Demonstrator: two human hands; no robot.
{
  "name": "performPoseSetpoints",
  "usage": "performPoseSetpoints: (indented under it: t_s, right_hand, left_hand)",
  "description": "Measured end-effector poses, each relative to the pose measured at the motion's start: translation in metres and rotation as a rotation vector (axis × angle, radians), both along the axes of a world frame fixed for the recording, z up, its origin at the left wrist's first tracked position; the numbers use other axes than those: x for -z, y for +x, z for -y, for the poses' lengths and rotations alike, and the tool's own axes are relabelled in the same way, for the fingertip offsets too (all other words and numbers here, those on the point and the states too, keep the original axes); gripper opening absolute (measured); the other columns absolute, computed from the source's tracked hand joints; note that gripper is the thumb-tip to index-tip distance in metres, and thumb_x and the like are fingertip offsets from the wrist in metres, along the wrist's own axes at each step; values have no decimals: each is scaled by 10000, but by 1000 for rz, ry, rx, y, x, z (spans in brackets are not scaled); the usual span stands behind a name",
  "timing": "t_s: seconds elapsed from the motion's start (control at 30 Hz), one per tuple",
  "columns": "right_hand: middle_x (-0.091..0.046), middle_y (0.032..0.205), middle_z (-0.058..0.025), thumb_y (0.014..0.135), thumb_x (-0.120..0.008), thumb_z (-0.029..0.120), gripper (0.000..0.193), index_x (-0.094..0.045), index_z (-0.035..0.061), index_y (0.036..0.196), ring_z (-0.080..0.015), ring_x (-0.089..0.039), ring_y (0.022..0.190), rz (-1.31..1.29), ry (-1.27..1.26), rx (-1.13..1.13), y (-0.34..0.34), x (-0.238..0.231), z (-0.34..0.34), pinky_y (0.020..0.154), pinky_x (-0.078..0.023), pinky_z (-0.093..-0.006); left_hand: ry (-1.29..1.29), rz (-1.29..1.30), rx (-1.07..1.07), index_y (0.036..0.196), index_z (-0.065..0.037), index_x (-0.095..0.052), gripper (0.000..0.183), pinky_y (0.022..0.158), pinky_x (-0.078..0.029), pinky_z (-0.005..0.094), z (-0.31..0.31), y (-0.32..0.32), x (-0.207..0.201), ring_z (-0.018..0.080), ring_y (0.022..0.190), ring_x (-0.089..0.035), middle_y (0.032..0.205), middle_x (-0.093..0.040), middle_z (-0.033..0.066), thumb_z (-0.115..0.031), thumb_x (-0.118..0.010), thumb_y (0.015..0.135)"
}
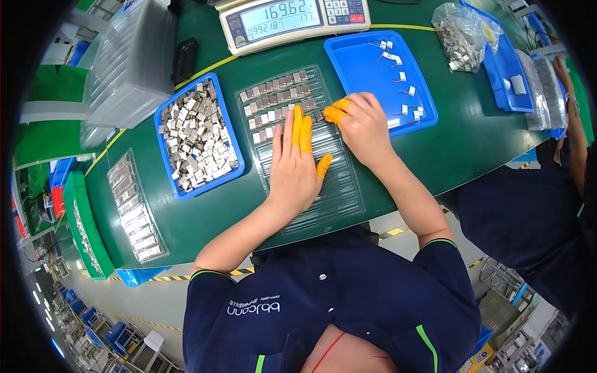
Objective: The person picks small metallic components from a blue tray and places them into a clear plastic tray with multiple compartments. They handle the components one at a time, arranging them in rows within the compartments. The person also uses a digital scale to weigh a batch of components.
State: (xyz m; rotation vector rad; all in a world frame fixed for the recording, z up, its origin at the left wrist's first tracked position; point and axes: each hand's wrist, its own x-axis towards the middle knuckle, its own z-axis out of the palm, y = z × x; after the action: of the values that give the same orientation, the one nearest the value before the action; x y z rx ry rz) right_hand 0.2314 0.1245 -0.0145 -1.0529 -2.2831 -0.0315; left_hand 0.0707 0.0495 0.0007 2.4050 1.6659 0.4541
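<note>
A clear plastic tray (336, 180) with long grooves lies in front of me. Its far rows hold small white-and-grey connectors (277, 99); the near rows show only bare grooves. My left hand (293, 174) rests flat over the tray, yellow finger cots on some fingers, the fingertips touching the third row of connectors. My right hand (364, 127), also in yellow finger cots, has its fingers pinched together at the tray's right side, beside the end of that row. What sits between those fingertips is hidden.
Left of the tray stands a blue bin (233, 155) heaped with connectors, then a filled clear tray (134, 205). At the right, a blue tray (354, 68) holds several wired connectors. A digital scale (292, 22), stacked clear trays (134, 68) and a bag of parts (460, 37) stand farther back.
</note>
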Motion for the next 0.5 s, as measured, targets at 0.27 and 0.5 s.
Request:
performPoseSetpoints:
  t_s: [0.27, 0.5]
  right_hand:
    - [-622, 840, -28, 621, -620, 30, 215, -695, 60, 820, -190, -578, 869, 38, 16, 15, -3, 0, 1, 825, -439, -347]
    - [-620, 856, -24, 644, -612, 70, 168, -691, 71, 792, -193, -574, 921, 34, -22, -39, 1, -5, -4, 867, -428, -357]
  left_hand:
    - [-29, 27, 13, 1342, 55, -317, 614, 1118, -119, 483, -6, -1, 9, 305, 1386, -189, 1418, -318, 206, -327, -494, 895]
    - [-41, 24, 15, 1344, 55, -314, 634, 1123, -114, 475, -6, -2, 8, 297, 1385, -193, 1424, -310, 201, -342, -501, 888]
